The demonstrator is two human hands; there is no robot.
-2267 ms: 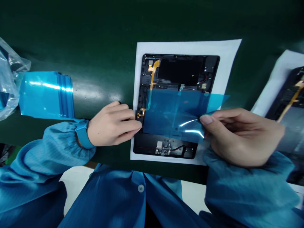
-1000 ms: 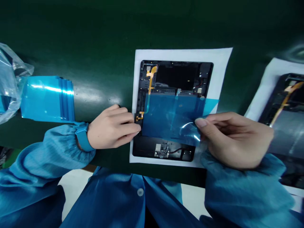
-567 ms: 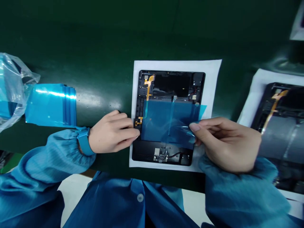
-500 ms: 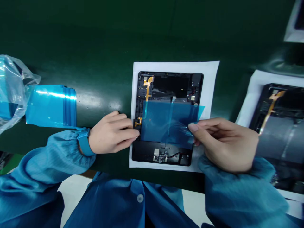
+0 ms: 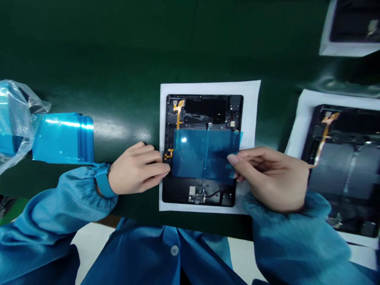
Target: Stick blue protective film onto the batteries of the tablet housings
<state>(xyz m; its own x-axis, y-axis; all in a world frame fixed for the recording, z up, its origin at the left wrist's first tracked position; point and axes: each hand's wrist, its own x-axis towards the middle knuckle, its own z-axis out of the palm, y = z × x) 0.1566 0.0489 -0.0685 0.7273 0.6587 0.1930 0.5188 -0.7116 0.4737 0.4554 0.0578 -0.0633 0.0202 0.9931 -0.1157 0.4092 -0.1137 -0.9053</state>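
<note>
A sheet of clear blue film (image 5: 192, 158) lies over the battery area of an opened tablet (image 5: 178, 190), its right edge reaching past the tablet's side. My right hand (image 5: 267, 174) pinches that film near its right edge between thumb and fingers. At the tablet's left edge, my left hand (image 5: 138, 168) is closed with fingers curled; whether it grips anything is hidden. Inside the tablet show an orange flex cable (image 5: 178, 113) and a small circuit board (image 5: 197, 198). Beneath the tablet is a white sheet (image 5: 251, 103).
A stack of blue films (image 5: 59, 136) sits at the left, beside a clear plastic bag (image 5: 23, 103) with more blue sheets in it. A second opened tablet (image 5: 341, 166) is on the right, and another device (image 5: 353, 23) lies at the upper right. The tabletop (image 5: 118, 51) is dark green.
The view has shifted slightly, so the tablet sits further left in the picture. The film lies flatter with fewer ripples, its right edge still in my right hand. The left hand keeps its place by the tablet.
</note>
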